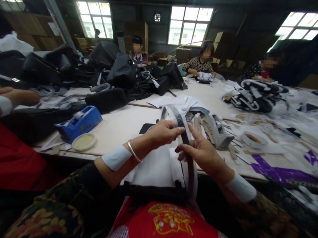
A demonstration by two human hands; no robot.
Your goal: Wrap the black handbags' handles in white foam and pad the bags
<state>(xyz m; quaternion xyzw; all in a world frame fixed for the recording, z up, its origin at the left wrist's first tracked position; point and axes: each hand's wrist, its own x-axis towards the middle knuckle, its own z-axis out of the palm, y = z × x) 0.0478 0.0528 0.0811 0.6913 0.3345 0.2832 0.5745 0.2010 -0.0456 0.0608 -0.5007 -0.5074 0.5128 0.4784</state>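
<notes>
A black bag strap (185, 137) in clear plastic wrap arches up in front of me. My left hand (165, 134) pinches the strap's wrapped edge from the left, thumb and fingers pressed together. On the other side, my right hand (200, 147) has the strap between its thumb and fingers; some fingertips are hidden behind it. Beneath my hands, white sheet material (154, 169) covers what looks like a bag, its black edge (154, 192) turned toward my red apron (167, 228). The bag's far side is mostly hidden by my hands and the strap.
A blue tape dispenser (79, 123) and a round lid-like dish (84, 141) sit left. Right are a grey dispenser (219, 132), a tape roll (253, 140) and purple tape (280, 171). Black bags (121, 73) pile up behind. A co-worker's arm (13, 99) reaches in; others sit opposite.
</notes>
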